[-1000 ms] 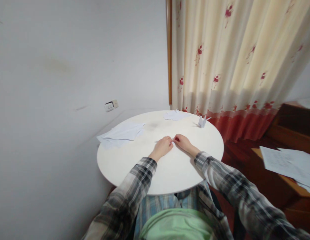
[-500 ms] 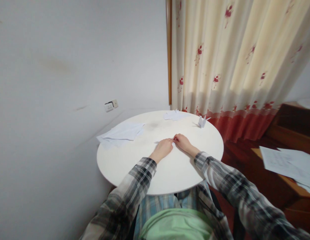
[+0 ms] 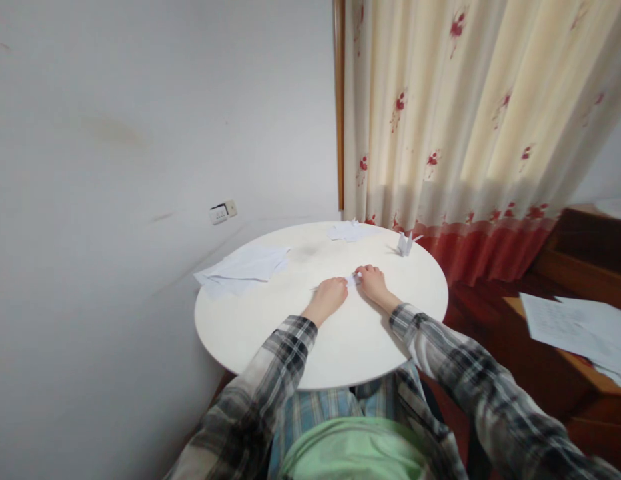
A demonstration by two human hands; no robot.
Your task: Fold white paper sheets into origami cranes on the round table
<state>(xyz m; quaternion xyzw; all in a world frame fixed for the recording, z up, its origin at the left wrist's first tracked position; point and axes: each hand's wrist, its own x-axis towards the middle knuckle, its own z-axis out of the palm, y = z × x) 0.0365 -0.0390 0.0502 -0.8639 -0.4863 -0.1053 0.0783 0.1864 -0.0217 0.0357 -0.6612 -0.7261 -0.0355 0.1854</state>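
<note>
Between my hands, on the white round table (image 3: 270, 333), is a small piece of folded white paper (image 3: 351, 281). My left hand (image 3: 331, 295) is closed on its left side, with a thin pale tip poking out to the left of the knuckles. At its right end my right hand (image 3: 371, 281) grips the paper with bent fingers. Much of the paper's shape is hidden by the hands. A folded paper crane (image 3: 404, 245) stands upright beyond my right hand, near the table's far right edge.
A stack of white paper sheets (image 3: 247, 263) lies at the table's left edge. More paper pieces (image 3: 346, 231) rest at the far edge. Written sheets (image 3: 575, 327) lie on brown furniture at right. Wall sockets (image 3: 219, 214) and a flowered curtain (image 3: 430, 120) are behind.
My right hand has shifted slightly right, away from the left one. More of the white folded paper now shows between them. The left hand has barely moved.
</note>
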